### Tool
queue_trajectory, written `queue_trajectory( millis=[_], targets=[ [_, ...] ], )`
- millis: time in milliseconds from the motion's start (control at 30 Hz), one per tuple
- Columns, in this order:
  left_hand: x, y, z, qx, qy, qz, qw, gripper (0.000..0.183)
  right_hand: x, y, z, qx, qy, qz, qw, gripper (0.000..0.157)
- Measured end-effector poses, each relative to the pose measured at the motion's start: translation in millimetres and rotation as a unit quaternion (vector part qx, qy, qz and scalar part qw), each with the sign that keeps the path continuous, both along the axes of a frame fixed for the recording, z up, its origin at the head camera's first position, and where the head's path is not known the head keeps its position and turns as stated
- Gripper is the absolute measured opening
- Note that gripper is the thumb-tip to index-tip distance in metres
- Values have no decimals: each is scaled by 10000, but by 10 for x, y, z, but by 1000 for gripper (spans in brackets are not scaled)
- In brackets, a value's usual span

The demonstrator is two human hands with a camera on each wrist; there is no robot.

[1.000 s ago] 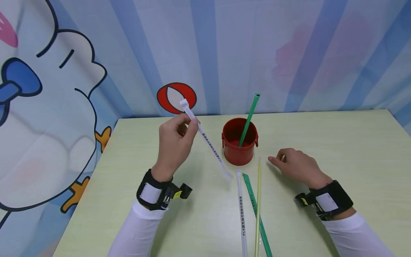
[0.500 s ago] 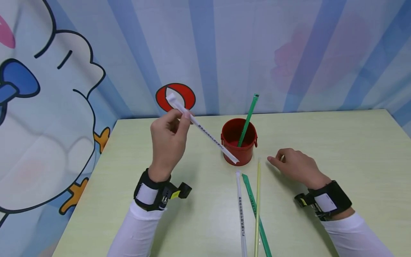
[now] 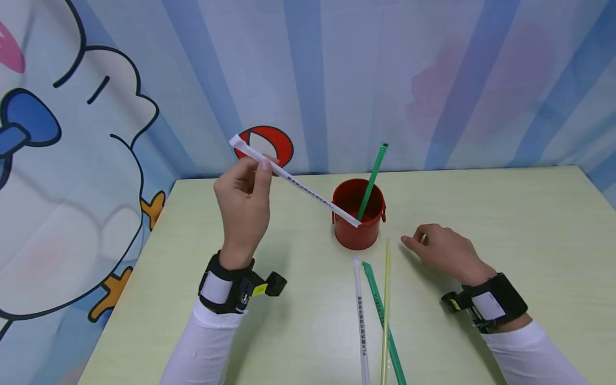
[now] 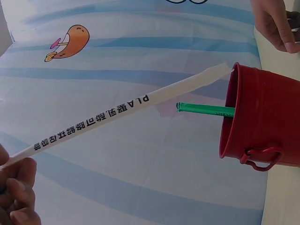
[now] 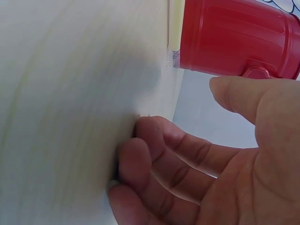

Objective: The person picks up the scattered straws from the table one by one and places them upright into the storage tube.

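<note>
pinching white straw (image 3: 294,182), left hand (image 3: 243,206) raised

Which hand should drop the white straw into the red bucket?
Probably the left. The left hand already pinches the white wrapped straw, whose lower tip sits at the red bucket rim beside the green straw. The right hand rests on the table, holding nothing.

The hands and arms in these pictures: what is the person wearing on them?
Both hands, left and right, are bare. Long white sleeves cover the arms. Each wrist carries a black band with a white rectangular patch, and a small black camera unit with a yellow mark sits on its inner side.
</note>
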State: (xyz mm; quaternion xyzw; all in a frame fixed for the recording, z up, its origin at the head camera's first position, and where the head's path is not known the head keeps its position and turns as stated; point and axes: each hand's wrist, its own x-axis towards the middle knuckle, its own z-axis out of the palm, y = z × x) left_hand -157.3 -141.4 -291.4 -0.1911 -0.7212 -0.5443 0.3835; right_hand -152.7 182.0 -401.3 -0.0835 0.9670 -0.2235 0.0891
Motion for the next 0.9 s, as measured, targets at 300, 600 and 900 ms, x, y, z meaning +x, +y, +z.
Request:
queue_trajectory(
  millis=[300,600,900],
  targets=[
    [-13,-2,-9,143,123,145,9997,23,-5,-4,-10,2,-13,-19,10000,43],
    [-52,68,-111,-440,-347,348,9978,28,-2,2,-9,-24,0,-33,10000,41],
    [-152,185,-282,-719,-716,363,9942,34,-11,6,-13,-14,-11,-35,10000,40]
  ],
)
